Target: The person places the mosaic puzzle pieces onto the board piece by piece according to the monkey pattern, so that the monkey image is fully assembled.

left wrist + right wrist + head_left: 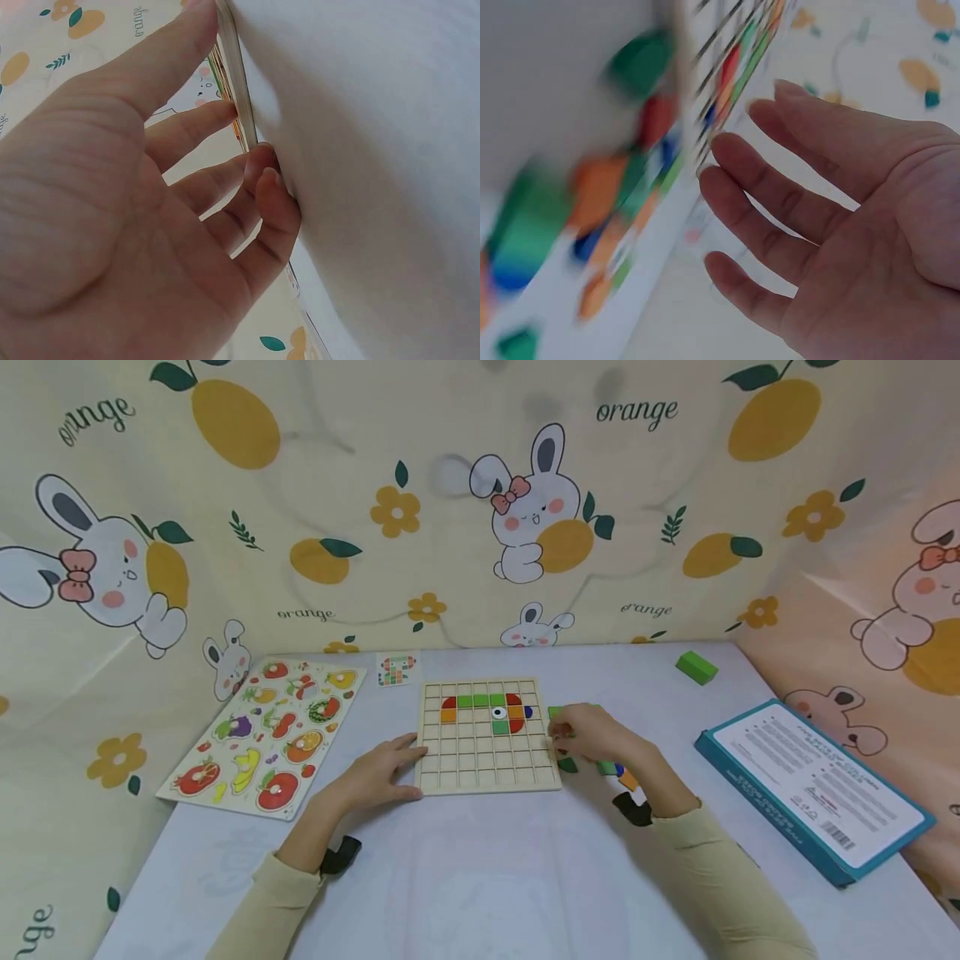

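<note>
A wooden grid board [480, 768] lies flat on the white table, with red, green, orange and blue pieces and an eye piece [499, 713] in its upper rows. My left hand [380, 772] rests against its left edge, thumb near the lower corner; in the left wrist view the fingers touch the board's side. Just beyond the right edge, my right hand [592, 732] hovers over loose coloured blocks and partly hides them. In the right wrist view its fingers [757, 225] are loosely bent with nothing visible between them. A dark green block [639, 64] and an orange block [598, 191] look blurred there.
A small pattern card [397, 669] lies behind the board's left corner. Left of it is a fruit-picture board [273, 735]. At the right lies a blue-edged box [817, 789], with a green block [697, 667] farther back. A printed cloth backdrop [450, 560] surrounds the table.
</note>
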### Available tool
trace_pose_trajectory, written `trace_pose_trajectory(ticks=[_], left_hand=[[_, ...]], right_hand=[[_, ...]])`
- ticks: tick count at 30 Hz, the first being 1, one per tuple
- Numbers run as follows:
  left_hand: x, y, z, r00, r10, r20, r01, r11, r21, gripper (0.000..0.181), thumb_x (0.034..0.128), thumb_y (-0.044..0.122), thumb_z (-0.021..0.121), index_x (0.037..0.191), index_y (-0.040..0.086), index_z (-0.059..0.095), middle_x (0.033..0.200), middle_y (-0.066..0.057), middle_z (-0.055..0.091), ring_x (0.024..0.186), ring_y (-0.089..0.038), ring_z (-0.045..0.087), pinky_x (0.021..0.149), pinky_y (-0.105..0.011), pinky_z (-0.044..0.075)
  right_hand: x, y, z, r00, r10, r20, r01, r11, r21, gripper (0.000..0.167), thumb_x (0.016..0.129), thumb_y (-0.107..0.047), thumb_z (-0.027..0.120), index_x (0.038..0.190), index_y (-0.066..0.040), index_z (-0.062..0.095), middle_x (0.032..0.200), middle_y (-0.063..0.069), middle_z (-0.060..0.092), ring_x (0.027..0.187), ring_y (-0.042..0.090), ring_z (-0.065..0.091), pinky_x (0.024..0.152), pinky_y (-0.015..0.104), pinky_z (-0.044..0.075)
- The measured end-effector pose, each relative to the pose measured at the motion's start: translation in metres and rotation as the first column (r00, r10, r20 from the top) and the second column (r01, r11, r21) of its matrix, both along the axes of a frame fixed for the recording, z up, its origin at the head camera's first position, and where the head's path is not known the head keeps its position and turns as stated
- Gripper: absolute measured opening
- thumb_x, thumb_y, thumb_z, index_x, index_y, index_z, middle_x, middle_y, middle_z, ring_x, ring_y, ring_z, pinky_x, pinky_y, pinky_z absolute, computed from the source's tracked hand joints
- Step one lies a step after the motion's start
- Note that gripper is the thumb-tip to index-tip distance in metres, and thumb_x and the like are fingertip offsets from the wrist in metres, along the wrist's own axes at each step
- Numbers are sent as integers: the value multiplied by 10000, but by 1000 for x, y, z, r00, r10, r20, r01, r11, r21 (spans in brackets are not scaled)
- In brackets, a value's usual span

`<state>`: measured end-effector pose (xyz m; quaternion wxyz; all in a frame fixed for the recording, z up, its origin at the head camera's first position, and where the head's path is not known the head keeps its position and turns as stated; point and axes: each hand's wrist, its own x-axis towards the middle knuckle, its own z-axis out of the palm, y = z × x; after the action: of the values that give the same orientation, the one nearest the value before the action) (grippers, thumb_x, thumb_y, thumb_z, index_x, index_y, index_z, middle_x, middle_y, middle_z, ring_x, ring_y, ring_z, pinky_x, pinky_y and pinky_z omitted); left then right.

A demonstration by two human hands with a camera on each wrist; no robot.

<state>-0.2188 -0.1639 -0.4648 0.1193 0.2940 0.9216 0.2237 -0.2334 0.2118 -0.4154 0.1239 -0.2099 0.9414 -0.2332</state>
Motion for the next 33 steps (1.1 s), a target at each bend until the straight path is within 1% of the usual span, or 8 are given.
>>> trace_pose_trajectory(ticks=[2, 5, 10, 14, 17, 22, 26, 33], left_hand=[[0, 0, 0, 1000, 1, -1, -1, 1000, -6, 741, 871, 381, 771, 1476, 66, 483, 1581, -229, 304, 1414, -448, 335, 1102, -584, 349], [-2, -1, 0, 1000, 2, -3, -2, 1000, -11, 746, 870, 393, 769, 1479, 74, 481, 1583, -223, 302, 1418, -441, 332, 1105, -579, 348], [-3, -2, 0, 1000, 1, 5, -1, 1000, -3, 744, 873, 402, 765, 1480, 79, 482, 1582, -221, 306, 1418, -442, 331, 1107, -580, 344], [-3, -1, 0, 1000, 8, 7, -8, 1000, -3, 746, 872, 402, 766, 1482, 83, 480, 1584, -217, 304, 1422, -438, 328, 1110, -575, 343], [-3, -1, -1, 1000, 8, 4, -8, 1000, -6, 750, 872, 411, 762, 1484, 83, 478, 1585, -215, 304, 1423, -435, 327, 1113, -571, 341], [-3, 0, 0, 1000, 1, -3, -1, 1000, 1, 748, 870, 402, 766, 1480, 76, 481, 1580, -226, 309, 1419, -443, 331, 1110, -577, 342], [-2, 0, 1, 1000, -2, -11, 2, 1000, 5, 737, 872, 384, 769, 1475, 69, 486, 1574, -233, 316, 1416, -447, 335, 1108, -581, 343], [0, 1, 1, 1000, 1, 6, -1, 1000, 2, 736, 870, 376, 773, 1472, 63, 488, 1574, -236, 313, 1417, -452, 329, 1110, -586, 337]], right_hand=[[5, 19, -2, 999, -35, 18, 35, 999, 13, 106, 903, -42, 711, 1007, -18, 721, 813, 35, 597, 707, 187, 529, 635, 311, 454], [14, 41, -7, 996, -76, 42, 74, 997, 27, 126, 883, -20, 726, 1009, -15, 718, 800, 34, 576, 746, 194, 494, 649, 310, 420], [26, 60, -19, 991, -123, 57, 122, 992, 34, 170, 869, 21, 720, 1036, -9, 712, 911, 36, 641, 830, 224, 545, 759, 410, 488], [29, 67, -22, 992, -123, 24, 122, 992, 36, 184, 848, 53, 726, 1024, 1, 711, 945, 70, 654, 863, 251, 577, 805, 490, 510], [30, 70, -22, 990, -139, 15, 138, 989, 51, 191, 841, 40, 739, 1024, -6, 710, 928, 68, 648, 857, 250, 571, 782, 466, 522], [31, 72, -19, 982, -181, 49, 177, 981, 77, 216, 829, -14, 775, 1030, 8, 697, 890, 62, 624, 826, 242, 533, 744, 429, 485], [32, 72, -19, 980, -187, 66, 183, 981, 66, 217, 826, -9, 775, 1020, 24, 682, 891, 79, 628, 818, 251, 529, 737, 415, 496], [32, 70, -22, 978, -189, 89, 188, 982, 22, 162, 845, 14, 751, 963, -17, 645, 847, 55, 587, 819, 236, 521, 720, 345, 485]])
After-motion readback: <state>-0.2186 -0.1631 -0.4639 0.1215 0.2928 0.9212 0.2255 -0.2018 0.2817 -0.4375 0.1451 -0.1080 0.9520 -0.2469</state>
